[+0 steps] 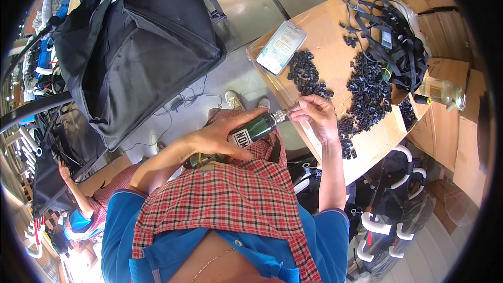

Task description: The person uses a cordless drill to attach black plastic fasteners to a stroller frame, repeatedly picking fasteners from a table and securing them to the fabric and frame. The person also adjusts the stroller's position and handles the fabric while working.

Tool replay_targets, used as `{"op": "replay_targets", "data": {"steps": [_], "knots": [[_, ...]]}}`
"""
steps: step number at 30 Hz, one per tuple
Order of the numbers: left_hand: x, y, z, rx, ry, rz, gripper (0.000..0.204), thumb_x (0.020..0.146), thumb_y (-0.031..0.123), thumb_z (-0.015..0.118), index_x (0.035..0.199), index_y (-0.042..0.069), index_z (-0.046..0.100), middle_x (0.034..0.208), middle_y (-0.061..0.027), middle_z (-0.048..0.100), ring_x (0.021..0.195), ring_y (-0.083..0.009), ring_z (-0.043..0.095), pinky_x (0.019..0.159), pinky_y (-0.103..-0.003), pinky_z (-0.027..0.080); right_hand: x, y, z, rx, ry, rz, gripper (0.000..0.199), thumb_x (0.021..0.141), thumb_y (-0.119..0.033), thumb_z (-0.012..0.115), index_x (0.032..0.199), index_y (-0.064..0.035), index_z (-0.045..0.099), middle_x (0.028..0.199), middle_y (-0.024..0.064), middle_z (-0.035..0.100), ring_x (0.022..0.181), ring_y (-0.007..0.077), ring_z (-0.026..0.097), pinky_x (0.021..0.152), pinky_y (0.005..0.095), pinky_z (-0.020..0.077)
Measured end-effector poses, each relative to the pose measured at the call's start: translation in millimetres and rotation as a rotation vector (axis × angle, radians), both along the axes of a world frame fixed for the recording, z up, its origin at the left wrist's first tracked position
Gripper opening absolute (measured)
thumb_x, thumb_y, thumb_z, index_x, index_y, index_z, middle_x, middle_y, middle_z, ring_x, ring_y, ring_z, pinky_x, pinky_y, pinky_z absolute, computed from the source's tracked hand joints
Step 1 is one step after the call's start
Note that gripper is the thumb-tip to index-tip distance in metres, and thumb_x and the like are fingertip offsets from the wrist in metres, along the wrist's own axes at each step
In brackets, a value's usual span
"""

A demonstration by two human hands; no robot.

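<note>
My left hand (222,136) is wrapped round the dark green body of a power screwdriver (257,128), held level in front of my checked apron. Its metal chuck (279,117) points right, toward the table. At the front of the chuck, my right hand (318,118) pinches the thin bit (291,110) between thumb and fingers; the fingertips partly hide it. Just beyond the right hand, small black plastic parts (369,86) lie in heaps on the wooden table (330,26).
A phone (281,47) lies at the table's near-left corner, and tangled black straps (390,47) are piled at its far side. To the left hangs a large black fabric bag (152,47). White-handled frames (377,222) stand below right. Another person's hand (64,170) shows far left.
</note>
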State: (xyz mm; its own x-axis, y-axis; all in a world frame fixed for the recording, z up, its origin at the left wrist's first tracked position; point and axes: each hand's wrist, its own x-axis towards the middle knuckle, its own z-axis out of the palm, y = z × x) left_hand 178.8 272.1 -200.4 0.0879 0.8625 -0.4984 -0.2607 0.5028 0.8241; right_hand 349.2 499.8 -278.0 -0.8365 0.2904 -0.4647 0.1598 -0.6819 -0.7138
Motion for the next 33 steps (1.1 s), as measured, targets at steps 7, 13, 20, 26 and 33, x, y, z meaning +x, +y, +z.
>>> {"op": "replay_targets", "data": {"steps": [7, 13, 20, 26, 33], "knots": [[2, -2, -6, 0.049, 0.06, -0.037, 0.102, 0.071, 0.03, 0.082, 0.152, 0.013, 0.021, 0.14, -0.0143, 0.042, 0.111, -0.0204, 0.053, 0.085, -0.029, 0.049, 3, 4, 4, 0.123, -0.017, 0.106, 0.018, 0.091, -0.009, 0.063, 0.099, 0.0077, 0.061, 0.085, 0.0202, 0.068, 0.074, 0.0253, 0.069, 0.069, 0.0343, 0.0587], [-3, 0, 7, -0.001, -0.154, 0.01, 0.101, 0.071, 0.029, 0.078, 0.152, 0.013, 0.02, 0.126, -0.0124, 0.047, 0.081, -0.0139, 0.062, 0.069, -0.025, 0.052, 4, 4, -7, 0.192, 0.16, 0.065, 0.02, 0.092, -0.016, 0.063, 0.096, 0.0035, 0.065, 0.084, 0.0145, 0.07, 0.073, 0.0211, 0.069, 0.067, 0.0338, 0.0569], [-1, -4, 5, 0.044, -0.166, 0.101, 0.106, 0.067, 0.035, 0.08, 0.152, 0.013, 0.021, 0.113, -0.0146, 0.05, 0.07, -0.0169, 0.065, 0.062, -0.026, 0.054, 41, 119, -60, 1.791, -0.466, -0.087, 0.015, 0.081, -0.001, 0.061, 0.096, -0.0024, 0.065, 0.089, 0.0131, 0.064, 0.081, 0.0307, 0.064, 0.072, 0.0377, 0.0522], [5, -5, -2, 0.083, -0.104, 0.112, 0.109, 0.066, 0.045, 0.08, 0.152, 0.01, 0.022, 0.119, -0.0147, 0.051, 0.077, -0.0169, 0.063, 0.072, -0.026, 0.051, 54, 140, -72, 1.83, -0.431, 0.079, 0.01, 0.079, -0.001, 0.063, 0.086, -0.0024, 0.058, 0.087, 0.0135, 0.06, 0.08, 0.0336, 0.06, 0.071, 0.0422, 0.0502], [9, 9, 0, 0.131, -0.147, 0.144, 0.104, 0.071, 0.027, 0.078, 0.153, 0.011, 0.015, 0.078, -0.005, 0.056, 0.06, -0.0119, 0.057, 0.051, -0.025, 0.046, 21, 81, -21, 1.011, -0.185, -0.359, 0.019, 0.083, 0.003, 0.066, 0.102, 0.0012, 0.067, 0.089, 0.0083, 0.071, 0.078, 0.0111, 0.066, 0.074, 0.0246, 0.0544]]}}
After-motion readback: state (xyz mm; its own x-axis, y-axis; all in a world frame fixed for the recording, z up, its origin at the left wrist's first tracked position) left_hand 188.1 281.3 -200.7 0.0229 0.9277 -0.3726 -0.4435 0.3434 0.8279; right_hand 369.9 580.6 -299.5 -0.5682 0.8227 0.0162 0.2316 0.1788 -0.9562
